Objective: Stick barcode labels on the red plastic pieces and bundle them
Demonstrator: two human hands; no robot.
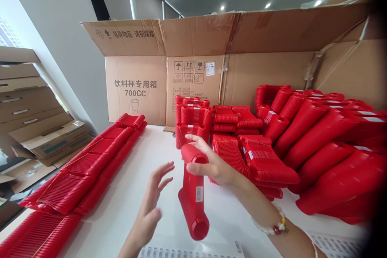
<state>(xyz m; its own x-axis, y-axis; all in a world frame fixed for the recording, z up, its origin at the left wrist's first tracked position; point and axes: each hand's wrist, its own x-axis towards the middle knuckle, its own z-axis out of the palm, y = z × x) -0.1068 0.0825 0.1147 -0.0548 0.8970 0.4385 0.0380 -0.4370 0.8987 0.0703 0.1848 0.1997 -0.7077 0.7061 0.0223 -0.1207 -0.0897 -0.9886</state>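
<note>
We see a large open cardboard box (193,68) at the back of a white table (121,209), printed with "700CC" and a cup outline. To the right of it rise heaps of red stacks (317,137), long ribbed rolls of nested plastic parts, some with white labels. A flatter row (84,169) of the same red parts runs along the table's left side, and smaller piles (193,117) stand just before the box.

In the middle we hold one red stack (193,197) above the table, nearly upright, its rounded ends at top and bottom, a small white barcode label on its side. Its ribs show many thin pieces pressed together.

Our right hand (211,165) grips the stack at its upper end, fingers wrapped over the top. Our left hand (151,205) is spread wide, fingers apart, just beside the stack on its left and not touching it. A beaded bracelet (276,225) sits on the right wrist.
</note>
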